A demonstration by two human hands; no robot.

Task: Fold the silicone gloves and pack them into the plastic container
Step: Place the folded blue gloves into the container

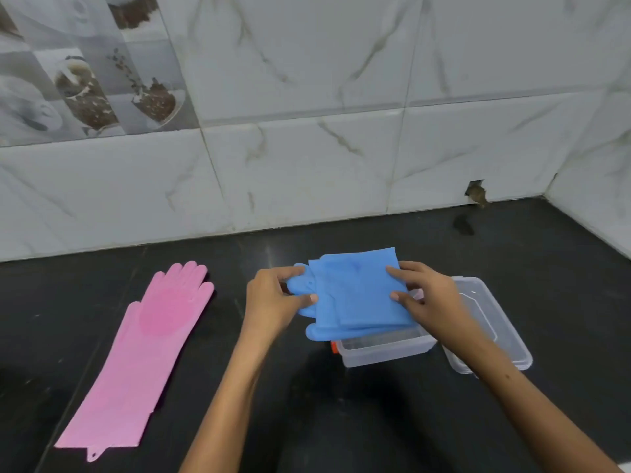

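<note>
A wall of white marble-look tiles (pixel 341 97) runs along the back edge of a black stone countertop (pixel 307 421), with a panel of printed kitchen-picture tiles (pixel 85 70) at the upper left and a second tiled wall closing off the right end. Low on the back wall near that right corner there is a small broken hole (pixel 475 192).

On the left part of the countertop a long pink silicone glove (pixel 143 353) lies flat and unfolded, fingers pointing toward the back wall and cuff toward the front edge, a small hanging tab showing at the cuff end. It sits well apart from everything else.

Right of centre stands a clear plastic container (pixel 386 349), open, with something small and orange just visible at its left end. Its clear lid (pixel 491 322) lies just beside it on the right, flat on the countertop.

A folded blue silicone glove (pixel 358 295) is held above the container's opening, its fingertips sticking out on the left side of the bundle. I cannot tell if it touches the rim. The left hand (pixel 273 302) is closed in a pinch on the finger end, thumb on top. The right hand (pixel 426 298) grips the opposite side, thumb and fingers spread over the top fold, partly covering the lid behind it.
</note>
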